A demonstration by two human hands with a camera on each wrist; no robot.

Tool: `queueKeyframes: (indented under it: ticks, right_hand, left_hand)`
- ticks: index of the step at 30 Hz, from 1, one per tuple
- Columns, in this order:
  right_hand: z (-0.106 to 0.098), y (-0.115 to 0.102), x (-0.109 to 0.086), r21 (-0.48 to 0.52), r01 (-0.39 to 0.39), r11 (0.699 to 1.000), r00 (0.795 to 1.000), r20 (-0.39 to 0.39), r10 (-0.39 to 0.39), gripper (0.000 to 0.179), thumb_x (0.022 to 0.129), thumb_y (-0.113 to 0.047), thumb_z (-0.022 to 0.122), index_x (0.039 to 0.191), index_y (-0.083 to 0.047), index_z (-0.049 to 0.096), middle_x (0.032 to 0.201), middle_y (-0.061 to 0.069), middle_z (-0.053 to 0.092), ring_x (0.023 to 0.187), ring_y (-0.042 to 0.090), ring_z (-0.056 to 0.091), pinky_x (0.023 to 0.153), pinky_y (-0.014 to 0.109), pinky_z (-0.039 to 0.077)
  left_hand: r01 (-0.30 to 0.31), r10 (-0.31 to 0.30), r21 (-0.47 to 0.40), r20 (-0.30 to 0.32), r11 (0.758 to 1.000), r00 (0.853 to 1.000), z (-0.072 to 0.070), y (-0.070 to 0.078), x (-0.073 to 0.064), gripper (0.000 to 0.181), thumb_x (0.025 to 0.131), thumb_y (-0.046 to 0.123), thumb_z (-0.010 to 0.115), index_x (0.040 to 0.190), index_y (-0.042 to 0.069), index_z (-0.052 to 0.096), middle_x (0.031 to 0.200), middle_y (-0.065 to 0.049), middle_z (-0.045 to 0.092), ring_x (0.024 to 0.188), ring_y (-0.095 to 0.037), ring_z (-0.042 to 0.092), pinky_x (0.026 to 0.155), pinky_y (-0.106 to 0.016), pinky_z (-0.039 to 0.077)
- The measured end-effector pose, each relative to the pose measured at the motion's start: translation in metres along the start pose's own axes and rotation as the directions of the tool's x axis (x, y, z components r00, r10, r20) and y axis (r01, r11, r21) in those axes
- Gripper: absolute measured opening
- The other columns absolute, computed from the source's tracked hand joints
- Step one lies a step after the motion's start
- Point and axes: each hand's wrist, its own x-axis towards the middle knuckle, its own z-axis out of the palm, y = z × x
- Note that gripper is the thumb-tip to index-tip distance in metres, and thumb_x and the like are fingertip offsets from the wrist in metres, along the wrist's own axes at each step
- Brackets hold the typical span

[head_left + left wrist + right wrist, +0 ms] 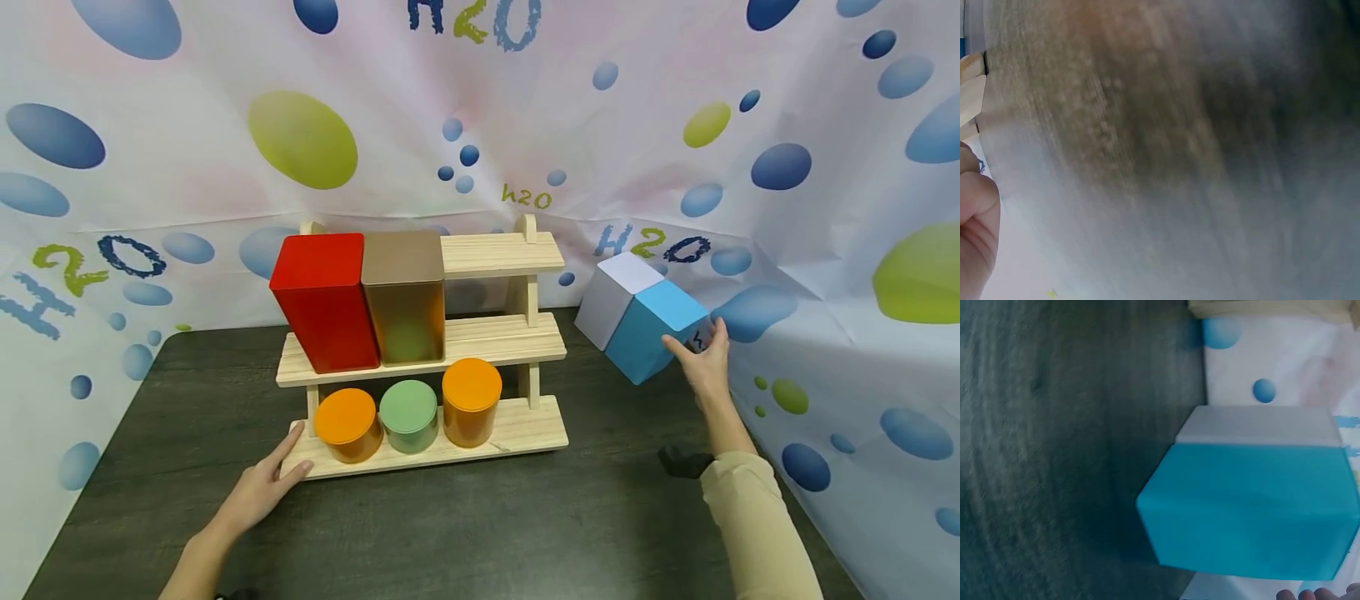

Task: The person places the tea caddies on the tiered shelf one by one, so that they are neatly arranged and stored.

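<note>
A three-tier wooden shelf (540, 421) stands on the dark table. My left hand (258, 492) is at the left end of its lowest board, thumb and forefinger apart by the corner. In the left wrist view only part of this hand (975, 219) shows. To the right, a light blue box (648, 329) and a white box (607, 300) stand side by side, touching. My right hand (705, 362) is at the blue box's right side, thumb and fingers spread. In the right wrist view, only fingertips (1307, 594) appear beyond the blue box (1247, 512).
A red box (326, 304) and a gold box (405, 300) stand on the middle board. Two orange-lidded canisters (348, 425) (471, 404) and a green canister (409, 417) sit on the lowest board. A patterned cloth (525, 125) hangs behind and at both sides.
</note>
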Motion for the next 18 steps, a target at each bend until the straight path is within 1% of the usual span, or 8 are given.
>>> queueKeyframes:
  ticks: [7,10,18]
  right_hand:
    - [-0.001,0.009,0.008,0.011,0.018,1.000,0.999,0.033,-0.018,0.095,0.086,-0.033,0.059,0.146,-0.011,-0.011,0.151,0.019,-0.003,0.137,0.039,0.006,0.105,0.055,0.020]
    - [-0.001,0.011,0.012,0.026,0.026,0.999,0.998,0.055,-0.028,0.096,0.086,-0.033,0.059,0.146,-0.011,-0.014,0.151,0.019,-0.005,0.138,0.038,0.003,0.106,0.055,0.019]
    - [0.000,0.010,0.019,0.026,0.060,0.998,0.991,0.119,-0.063,0.100,0.087,-0.034,0.059,0.143,-0.010,-0.021,0.150,0.019,-0.016,0.137,0.036,-0.009,0.108,0.054,0.009]
  left_hand:
    - [0.002,-0.002,0.000,-0.001,1.000,1.000,0.000,0.001,0.002,0.076,0.092,0.048,0.046,0.147,0.008,0.011,0.141,-0.032,0.022,0.119,-0.053,0.036,0.088,-0.062,0.036]
    - [0.006,-0.006,0.005,0.000,1.000,1.000,0.000,0.001,0.001,0.077,0.092,0.048,0.046,0.147,0.008,0.011,0.140,-0.032,0.022,0.119,-0.053,0.037,0.088,-0.062,0.036]
    - [0.006,-0.006,0.000,0.002,1.000,1.000,0.000,0.001,0.000,0.076,0.092,0.048,0.046,0.147,0.008,0.011,0.141,-0.032,0.022,0.119,-0.053,0.036,0.087,-0.062,0.037]
